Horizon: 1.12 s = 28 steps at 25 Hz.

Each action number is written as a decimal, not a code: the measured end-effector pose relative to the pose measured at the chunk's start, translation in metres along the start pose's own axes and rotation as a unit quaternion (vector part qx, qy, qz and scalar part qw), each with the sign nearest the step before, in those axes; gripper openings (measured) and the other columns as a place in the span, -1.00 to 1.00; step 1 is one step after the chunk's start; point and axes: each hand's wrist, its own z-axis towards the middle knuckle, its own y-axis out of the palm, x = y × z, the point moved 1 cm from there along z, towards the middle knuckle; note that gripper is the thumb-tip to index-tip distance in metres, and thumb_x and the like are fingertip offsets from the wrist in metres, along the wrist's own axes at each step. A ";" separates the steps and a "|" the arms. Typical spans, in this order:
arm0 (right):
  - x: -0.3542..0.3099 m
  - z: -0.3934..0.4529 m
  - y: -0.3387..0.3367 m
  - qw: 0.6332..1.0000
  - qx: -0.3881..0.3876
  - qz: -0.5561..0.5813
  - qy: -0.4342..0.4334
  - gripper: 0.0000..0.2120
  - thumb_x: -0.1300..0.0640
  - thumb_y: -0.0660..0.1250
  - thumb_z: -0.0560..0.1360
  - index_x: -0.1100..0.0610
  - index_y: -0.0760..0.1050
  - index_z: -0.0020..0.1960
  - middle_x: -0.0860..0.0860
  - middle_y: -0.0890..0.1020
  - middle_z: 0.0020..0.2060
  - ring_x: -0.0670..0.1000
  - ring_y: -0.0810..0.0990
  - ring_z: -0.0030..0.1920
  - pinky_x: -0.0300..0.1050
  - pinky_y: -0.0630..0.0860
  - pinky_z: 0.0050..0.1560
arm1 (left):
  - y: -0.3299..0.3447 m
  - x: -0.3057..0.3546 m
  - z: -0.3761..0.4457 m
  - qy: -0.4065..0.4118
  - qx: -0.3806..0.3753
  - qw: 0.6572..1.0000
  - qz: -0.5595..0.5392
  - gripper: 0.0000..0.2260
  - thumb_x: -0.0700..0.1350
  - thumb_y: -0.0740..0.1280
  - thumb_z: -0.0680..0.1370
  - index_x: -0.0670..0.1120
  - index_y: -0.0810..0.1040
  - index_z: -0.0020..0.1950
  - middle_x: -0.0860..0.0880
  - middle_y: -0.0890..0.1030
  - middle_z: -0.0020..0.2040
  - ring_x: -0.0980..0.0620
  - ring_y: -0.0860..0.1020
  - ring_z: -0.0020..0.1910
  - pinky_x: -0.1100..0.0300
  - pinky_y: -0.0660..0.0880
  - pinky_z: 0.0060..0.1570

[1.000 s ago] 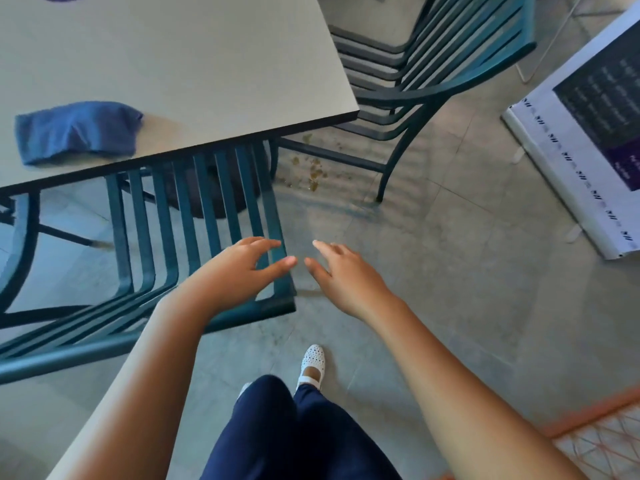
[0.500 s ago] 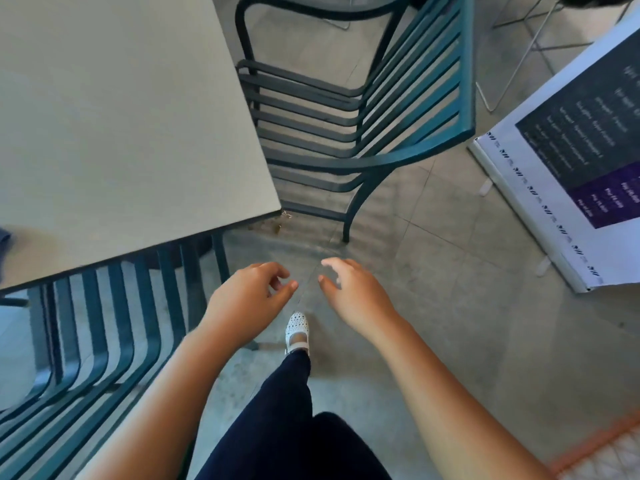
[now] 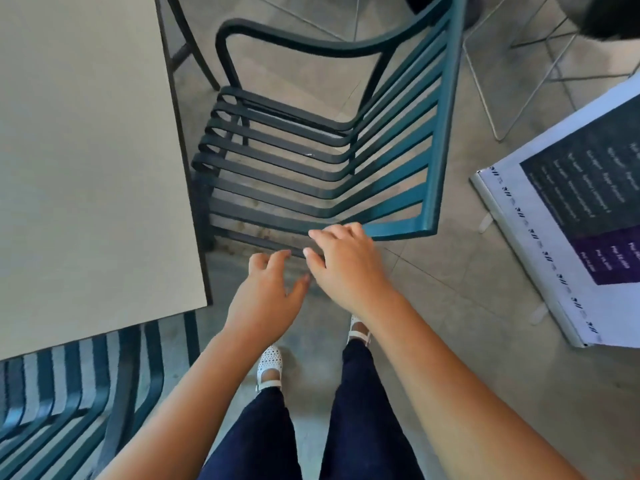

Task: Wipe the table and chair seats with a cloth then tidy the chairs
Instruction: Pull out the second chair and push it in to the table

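Head view looks straight down on your two arms reaching toward the teal slatted chair (image 3: 322, 161), which stands just beside the long edge of the table (image 3: 86, 150), its seat facing the table and its back slats rising on the far side from it. That chair sits pulled out and a little askew to the table edge, so by my reading you are at the tidying step and both hands are heading for the near armrest rail of the chair to shift it. Your right hand (image 3: 346, 268) leads: its fingers (image 3: 332, 233) are spread and only gently bent, lying over the near end of the chair where the seat slats meet the rail, and whether they actually touch the metal or hover just above it I cannot tell. It grips nothing. Your left hand (image 3: 268, 296) trails just beside the right, nearer the table corner and short of the chair, with its fingers loosely curled, the thumb stretched toward the right hand, and nothing in its grasp. No cloth shows anywhere, so you carry none and its place cannot be told. A second slatted chair (image 3: 79, 393) is tucked under the table's near edge, well apart from the first chair. A printed sign board (image 3: 571, 216) lies on the floor beyond the first chair's back, away from the table. Your white shoes (image 3: 270, 365) stand on the tiled floor between the two chairs.
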 end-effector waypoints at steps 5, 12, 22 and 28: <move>0.046 0.056 -0.040 0.980 -0.099 -0.132 -0.107 -0.48 -0.16 0.00 0.61 -0.08 0.00 0.53 0.10 -0.06 0.54 0.23 -0.16 0.51 0.21 -0.15 0.45 | 0.027 0.056 0.057 -0.106 -0.018 0.994 0.003 -0.36 0.16 0.18 0.56 0.07 -0.06 0.54 -0.11 -0.16 0.55 -0.18 0.30 0.42 -0.04 0.30 0.34; 0.120 0.131 -0.080 0.939 -0.171 -0.238 -0.177 -0.45 -0.17 0.00 0.61 -0.04 -0.02 0.54 0.15 -0.07 0.53 0.26 -0.18 0.50 0.27 -0.15 0.43 | 0.062 0.116 0.122 -0.258 -0.032 0.964 -0.046 -0.32 0.32 0.02 0.53 0.07 -0.10 0.54 -0.16 -0.21 0.54 -0.33 0.01 0.48 -0.26 0.17 0.38; 0.164 0.234 -0.131 0.911 -0.170 -0.290 -0.237 -0.48 -0.13 0.04 0.61 -0.01 0.08 0.52 0.15 0.00 0.53 0.25 -0.10 0.51 0.30 -0.09 0.43 | 0.071 0.147 0.173 -0.289 -0.048 0.947 -0.128 -0.14 0.51 -0.06 0.35 0.04 0.13 0.51 -0.15 0.14 0.52 -0.27 0.26 0.42 -0.20 0.26 0.36; 0.175 0.301 -0.163 0.885 -0.195 -0.331 -0.262 -0.44 -0.21 0.00 0.59 -0.04 0.06 0.52 0.12 0.01 0.53 0.23 -0.09 0.51 0.29 -0.08 0.44 | 0.059 0.195 0.194 -0.310 -0.081 0.931 -0.178 -0.01 0.57 -0.13 0.16 0.15 0.05 0.53 -0.08 -0.05 0.56 -0.19 -0.01 0.52 -0.24 0.08 0.41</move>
